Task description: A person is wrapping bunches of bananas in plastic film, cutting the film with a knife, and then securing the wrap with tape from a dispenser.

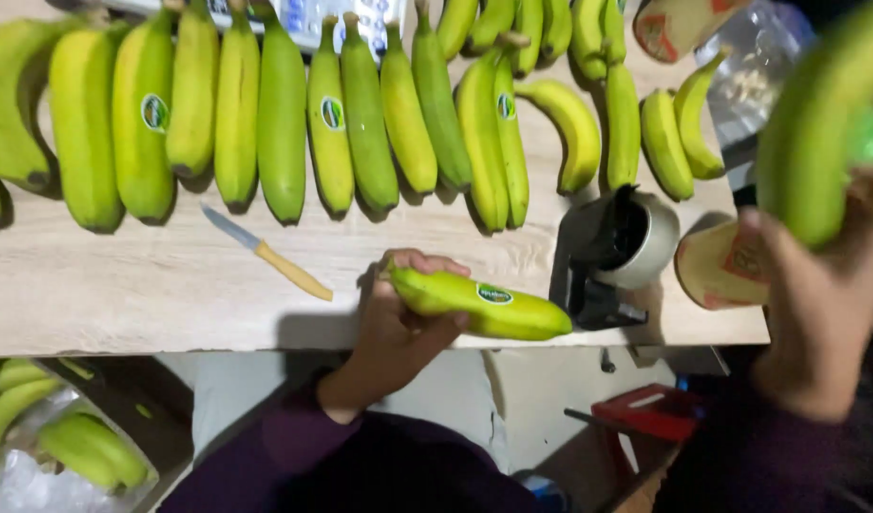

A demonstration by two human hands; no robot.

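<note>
Bananas are what both your hands are on: left hand (394,318) is closed round the stem end of a single stickered banana (484,304), which lies across the front edge of the table (123,285), w/ its tip reaching toward the tape dispenser (612,252). Right hand (816,304), to the right of the dispenser, is closed on the lower part of a second banana (812,133), held up close to the camera & blurred, so you can't tell how firm that grip is. Taking the dispenser as the landmark: behind it & off to its left runs the row of bananas (265,114), bunches lying side by side; a small knife (265,252) w/ a pale handle lies well left of it, near the table's front, blade pointing away from you; a brown tape roll (721,271) sits just right of it, almost touching your right thumb. Risks, as a judgement: the single banana hangs partly past the table edge, so if your left grip slackens it prob. rolls off toward the crate (66,437) of bananas below left or onto the floor & bruises. Swinging the raised banana down w/o looking could knock the tape roll or catch the dispenser's cutter, which would nick the peel or your fingers. Reaching left across the table puts your wrist near the knife blade, so mind that. Squeezing either fruit hard would also mark the skin.
</note>
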